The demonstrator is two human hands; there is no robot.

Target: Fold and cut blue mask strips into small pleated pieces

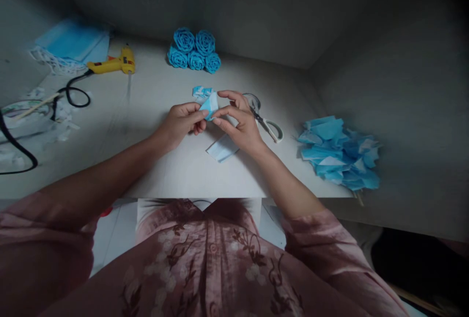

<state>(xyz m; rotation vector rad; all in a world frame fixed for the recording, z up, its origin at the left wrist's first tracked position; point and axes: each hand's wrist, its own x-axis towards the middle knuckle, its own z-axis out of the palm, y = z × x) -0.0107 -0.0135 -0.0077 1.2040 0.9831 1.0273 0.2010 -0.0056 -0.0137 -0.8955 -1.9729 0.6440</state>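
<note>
My left hand [183, 121] and my right hand [240, 121] meet over the middle of the white table [154, 160]. Both pinch one small folded piece of blue fabric [210, 104] between thumb and fingers. A pale blue strip [222, 150] lies flat on the table under my right wrist. A few small blue-and-white scraps [201, 92] lie just behind the held piece.
Several rolled blue fabric roses [194, 49] sit at the back. A yellow glue gun [116, 64] with a black cord [73, 93] lies at the left, near a stack of blue face masks [69, 41]. Scissors [266, 120] lie right of my hands. Cut blue pieces [339, 153] are heaped at the right.
</note>
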